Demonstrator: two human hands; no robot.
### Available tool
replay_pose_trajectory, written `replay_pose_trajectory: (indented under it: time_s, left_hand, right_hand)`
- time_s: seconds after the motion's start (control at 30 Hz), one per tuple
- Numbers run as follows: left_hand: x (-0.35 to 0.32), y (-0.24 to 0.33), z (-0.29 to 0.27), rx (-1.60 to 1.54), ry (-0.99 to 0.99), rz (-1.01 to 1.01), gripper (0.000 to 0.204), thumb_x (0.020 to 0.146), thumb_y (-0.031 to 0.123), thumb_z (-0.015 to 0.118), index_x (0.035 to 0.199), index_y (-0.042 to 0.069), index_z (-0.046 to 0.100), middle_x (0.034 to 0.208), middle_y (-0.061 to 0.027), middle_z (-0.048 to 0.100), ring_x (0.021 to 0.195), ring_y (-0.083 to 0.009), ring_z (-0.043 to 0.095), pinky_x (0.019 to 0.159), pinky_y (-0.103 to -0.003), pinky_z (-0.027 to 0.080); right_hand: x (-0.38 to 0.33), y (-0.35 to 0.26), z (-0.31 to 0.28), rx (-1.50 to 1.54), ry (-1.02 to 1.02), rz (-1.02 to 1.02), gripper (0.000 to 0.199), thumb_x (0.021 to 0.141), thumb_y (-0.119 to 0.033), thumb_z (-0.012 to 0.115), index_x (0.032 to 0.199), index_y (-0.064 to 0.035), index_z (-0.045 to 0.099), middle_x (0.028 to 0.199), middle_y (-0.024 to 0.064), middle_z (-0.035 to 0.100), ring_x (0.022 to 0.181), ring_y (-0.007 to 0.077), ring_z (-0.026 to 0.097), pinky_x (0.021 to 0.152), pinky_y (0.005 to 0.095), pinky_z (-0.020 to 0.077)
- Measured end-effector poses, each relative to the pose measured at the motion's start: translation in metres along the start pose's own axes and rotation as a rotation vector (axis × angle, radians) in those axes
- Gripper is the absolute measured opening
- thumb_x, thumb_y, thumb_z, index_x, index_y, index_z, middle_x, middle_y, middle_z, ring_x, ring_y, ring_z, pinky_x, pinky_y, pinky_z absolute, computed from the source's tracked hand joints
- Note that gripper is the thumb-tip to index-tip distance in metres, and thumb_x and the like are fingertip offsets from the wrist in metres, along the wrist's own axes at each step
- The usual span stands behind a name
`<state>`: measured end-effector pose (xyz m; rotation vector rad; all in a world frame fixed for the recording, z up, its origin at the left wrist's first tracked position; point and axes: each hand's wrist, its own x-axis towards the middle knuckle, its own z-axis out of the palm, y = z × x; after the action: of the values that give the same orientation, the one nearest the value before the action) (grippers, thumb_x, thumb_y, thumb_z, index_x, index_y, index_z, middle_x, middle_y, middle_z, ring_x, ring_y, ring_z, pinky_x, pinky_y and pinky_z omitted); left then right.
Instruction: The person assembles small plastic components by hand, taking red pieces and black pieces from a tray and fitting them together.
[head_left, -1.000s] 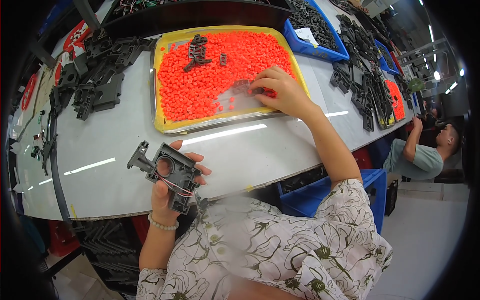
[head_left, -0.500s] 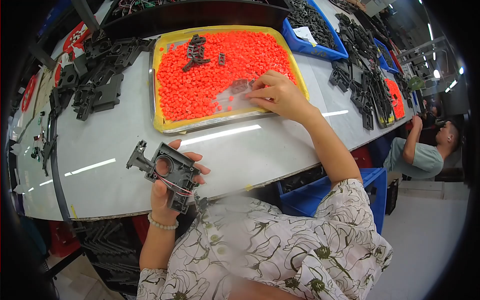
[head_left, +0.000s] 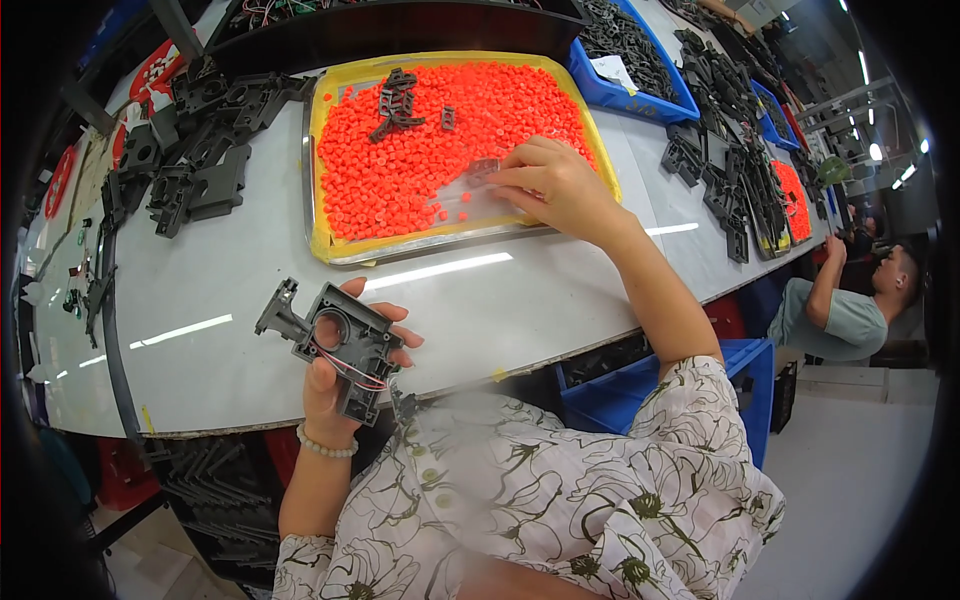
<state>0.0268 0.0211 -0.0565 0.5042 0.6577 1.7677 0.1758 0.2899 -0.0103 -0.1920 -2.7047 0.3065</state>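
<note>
Tabletop [head_left: 520, 300], white, curved at its near edge. Left hand [head_left: 335, 385]: grip closed around a black plastic housing [head_left: 335, 340] with red wires, held just above that edge. Right hand [head_left: 560, 185]: inside a yellow tray [head_left: 330, 245], fingertips [head_left: 500, 178] pinched among small orange pieces [head_left: 440, 130]; whether one is caught cannot be told. Loose black parts [head_left: 195, 170] left of the tray; blue bins [head_left: 630, 85] beyond it.

A white paper slip [head_left: 612, 68] lies in the blue bin [head_left: 640, 95] beyond the yellow tray [head_left: 330, 250].
</note>
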Motion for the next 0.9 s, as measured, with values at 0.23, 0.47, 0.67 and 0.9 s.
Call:
replay_pose_trajectory:
  time_s: [0.23, 0.47, 0.67, 0.9]
  left_hand:
    - [0.001, -0.001, 0.001, 0.053, 0.008, 0.019, 0.091, 0.073, 0.059, 0.061, 0.135, 0.003, 0.024, 0.112, -0.0235, 0.051, 0.091, -0.0349, 0.06, 0.068, -0.037, 0.055]
    - [-0.001, -0.001, -0.002, 0.03, 0.011, 0.021, 0.091, 0.073, 0.058, 0.062, 0.135, 0.003, 0.024, 0.112, -0.0236, 0.051, 0.091, -0.0351, 0.06, 0.069, -0.037, 0.055]
    - [0.0, -0.002, -0.002, 0.038, 0.0, 0.007, 0.091, 0.073, 0.058, 0.063, 0.135, 0.003, 0.024, 0.112, -0.0238, 0.051, 0.09, -0.0352, 0.06, 0.069, -0.037, 0.055]
    - [0.002, -0.001, -0.001, 0.031, -0.001, 0.013, 0.09, 0.073, 0.058, 0.062, 0.135, 0.003, 0.025, 0.112, -0.0239, 0.051, 0.091, -0.0352, 0.06, 0.068, -0.037, 0.055]
  right_hand:
    - [0.019, -0.004, 0.024, 0.029, -0.103, -0.168, 0.01, 0.071, -0.009, 0.066, 0.08, -0.0057, 0.064, 0.078, 0.0057, 0.059, 0.081, 0.0231, 0.054, 0.074, 0.034, 0.0451]
    - [0.018, -0.004, -0.001, 0.124, -0.058, 0.016, 0.007, 0.069, -0.005, 0.063, 0.076, -0.0044, 0.06, 0.077, 0.0069, 0.056, 0.081, 0.0247, 0.053, 0.072, 0.035, 0.0447]
    - [-0.003, 0.003, -0.009, 0.021, -0.101, 0.089, 0.007, 0.07, -0.004, 0.06, 0.076, -0.0047, 0.061, 0.078, 0.0084, 0.055, 0.084, 0.0261, 0.053, 0.074, 0.0365, 0.0454]
    - [-0.002, 0.002, -0.007, -0.006, -0.154, 0.043, 0.007, 0.07, -0.003, 0.06, 0.076, -0.0043, 0.062, 0.079, 0.0085, 0.055, 0.085, 0.0256, 0.053, 0.077, 0.0359, 0.0451]
